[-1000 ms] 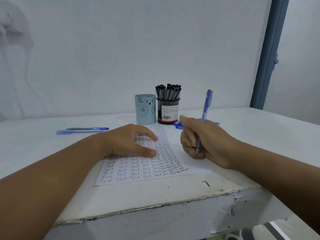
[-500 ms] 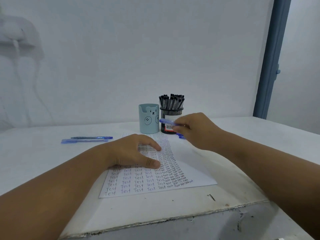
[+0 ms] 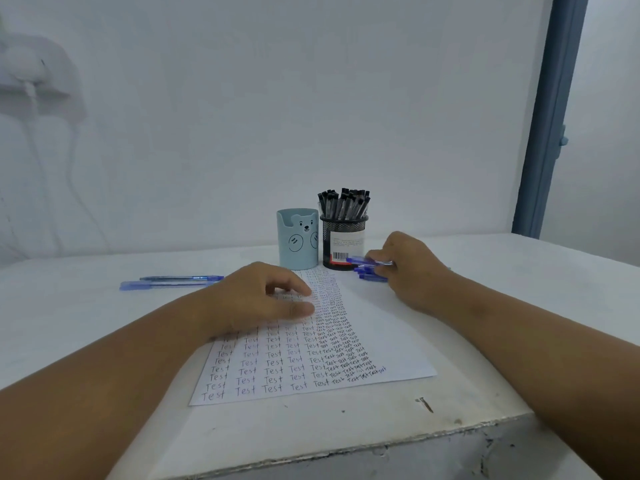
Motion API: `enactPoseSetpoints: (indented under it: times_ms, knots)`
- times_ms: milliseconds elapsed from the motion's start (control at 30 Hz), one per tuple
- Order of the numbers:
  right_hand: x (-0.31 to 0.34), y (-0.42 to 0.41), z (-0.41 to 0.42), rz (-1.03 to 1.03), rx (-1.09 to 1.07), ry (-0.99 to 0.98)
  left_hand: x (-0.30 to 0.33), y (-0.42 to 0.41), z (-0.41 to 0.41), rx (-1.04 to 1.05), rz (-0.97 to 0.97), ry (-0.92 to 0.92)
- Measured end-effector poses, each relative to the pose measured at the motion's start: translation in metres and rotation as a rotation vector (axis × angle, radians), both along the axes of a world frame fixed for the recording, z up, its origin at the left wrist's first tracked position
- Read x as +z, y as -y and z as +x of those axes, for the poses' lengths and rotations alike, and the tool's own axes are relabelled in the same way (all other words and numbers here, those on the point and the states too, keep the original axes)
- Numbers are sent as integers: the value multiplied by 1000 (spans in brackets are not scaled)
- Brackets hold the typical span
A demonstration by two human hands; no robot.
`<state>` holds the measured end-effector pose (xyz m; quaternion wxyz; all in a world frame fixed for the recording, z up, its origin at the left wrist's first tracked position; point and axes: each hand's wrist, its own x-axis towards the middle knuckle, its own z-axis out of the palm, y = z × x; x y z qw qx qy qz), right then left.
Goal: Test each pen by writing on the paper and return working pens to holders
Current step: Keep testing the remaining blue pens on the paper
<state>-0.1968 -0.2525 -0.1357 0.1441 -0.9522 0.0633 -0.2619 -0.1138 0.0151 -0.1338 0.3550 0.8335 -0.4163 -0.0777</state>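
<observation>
The right hand pinches a blue plastic pen just before the black mesh holder. The left hand rests with relaxed fingers on the white written-over paper between both hands.

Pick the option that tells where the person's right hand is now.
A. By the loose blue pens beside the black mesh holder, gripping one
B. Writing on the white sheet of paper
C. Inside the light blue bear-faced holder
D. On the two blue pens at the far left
A: the right hand grips a blue pen above the loose blue pens, just right of the black mesh holder.
</observation>
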Motion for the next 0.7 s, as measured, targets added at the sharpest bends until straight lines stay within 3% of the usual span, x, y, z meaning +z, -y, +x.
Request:
enactPoseSetpoints:
  times_ms: [100,267,700]
  knots:
    - [0,12,4,-52,-61,-85,0,-2,1,88,-111,6]
    - [-1,18,-1,41,-151,-9,-1,-5,7,173,-170,70]
    - [-3,20,-2,-116,-275,-93,3,-16,23,311,-277,144]
